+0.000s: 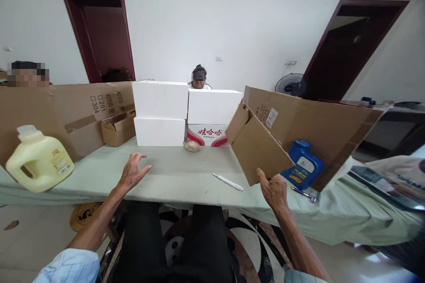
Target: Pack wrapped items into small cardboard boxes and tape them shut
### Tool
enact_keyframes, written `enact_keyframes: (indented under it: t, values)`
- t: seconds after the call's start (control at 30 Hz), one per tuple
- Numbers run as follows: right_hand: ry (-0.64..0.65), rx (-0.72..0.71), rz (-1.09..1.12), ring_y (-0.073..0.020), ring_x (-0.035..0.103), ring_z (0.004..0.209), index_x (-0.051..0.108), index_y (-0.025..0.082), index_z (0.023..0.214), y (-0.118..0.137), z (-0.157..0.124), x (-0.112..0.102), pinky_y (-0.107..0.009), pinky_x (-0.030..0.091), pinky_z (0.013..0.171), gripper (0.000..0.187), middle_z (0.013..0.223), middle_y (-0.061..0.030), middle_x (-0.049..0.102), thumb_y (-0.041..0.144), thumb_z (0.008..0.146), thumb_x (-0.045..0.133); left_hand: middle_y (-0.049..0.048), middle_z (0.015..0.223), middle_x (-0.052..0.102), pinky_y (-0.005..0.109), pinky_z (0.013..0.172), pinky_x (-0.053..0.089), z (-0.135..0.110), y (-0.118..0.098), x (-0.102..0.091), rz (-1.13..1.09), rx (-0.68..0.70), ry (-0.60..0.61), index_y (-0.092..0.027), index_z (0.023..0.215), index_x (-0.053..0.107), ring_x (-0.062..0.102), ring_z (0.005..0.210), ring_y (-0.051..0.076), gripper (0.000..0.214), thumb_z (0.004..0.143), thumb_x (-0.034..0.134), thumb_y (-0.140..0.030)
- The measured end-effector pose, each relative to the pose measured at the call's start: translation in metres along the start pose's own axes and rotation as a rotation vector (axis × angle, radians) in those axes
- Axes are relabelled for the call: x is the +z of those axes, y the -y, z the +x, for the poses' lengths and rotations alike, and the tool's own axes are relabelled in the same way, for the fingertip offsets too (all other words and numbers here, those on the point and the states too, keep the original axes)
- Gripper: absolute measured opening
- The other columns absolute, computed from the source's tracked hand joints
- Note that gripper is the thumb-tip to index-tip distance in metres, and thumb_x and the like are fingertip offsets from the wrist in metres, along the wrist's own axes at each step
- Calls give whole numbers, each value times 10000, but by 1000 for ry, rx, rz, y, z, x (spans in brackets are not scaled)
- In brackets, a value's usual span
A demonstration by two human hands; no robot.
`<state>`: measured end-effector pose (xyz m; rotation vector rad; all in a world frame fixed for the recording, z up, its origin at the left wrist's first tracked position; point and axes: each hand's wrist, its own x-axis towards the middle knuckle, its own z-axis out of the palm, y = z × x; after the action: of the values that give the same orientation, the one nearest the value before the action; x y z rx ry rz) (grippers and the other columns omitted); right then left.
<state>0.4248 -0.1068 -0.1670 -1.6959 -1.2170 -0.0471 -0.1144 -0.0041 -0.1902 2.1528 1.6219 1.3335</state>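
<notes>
Green-clothed table [179, 163]: R hand [274, 190] pinched brown carton [259, 146] by edge, right of white pen-like tool [229, 182]; L hand [133, 171] spread, left of it. 2-hand grip was prob. steadier.

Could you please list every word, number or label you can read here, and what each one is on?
"娃哈哈": red-and-white box; smaller line beneath too small to read surely.
"40X50" (twice), "201", "304": left cardboard panel; its other characters are unclear.
Labels on the yellow jug, blue bottle and right cardboard panel: too small or blurred.
Brown cardboard in the right hand: no lettering visible.
</notes>
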Motion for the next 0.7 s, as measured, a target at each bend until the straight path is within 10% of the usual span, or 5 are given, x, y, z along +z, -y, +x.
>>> enact_keyframes:
  t: [0.27, 0.7]
  values:
    - [16, 190, -349, -260, 666, 824, 713, 154, 873, -32, 55, 26, -386, 500, 777, 308, 854, -143, 726, 391, 1000, 562, 89, 944, 754, 398, 756, 608, -33, 20, 36, -15, -67, 119, -224, 892, 709, 715, 902, 294, 298, 734, 670, -474]
    - [169, 202, -519, -232, 705, 1090, 704, 169, 1206, -43, 146, 89, -468, 597, 988, 339, 1215, -83, 725, 471, 1057, 662, 21, 770, 739, 332, 672, 585, -63, 19, 82, -46, -131, 165, -250, 874, 710, 700, 681, 220, 301, 825, 597, -524]
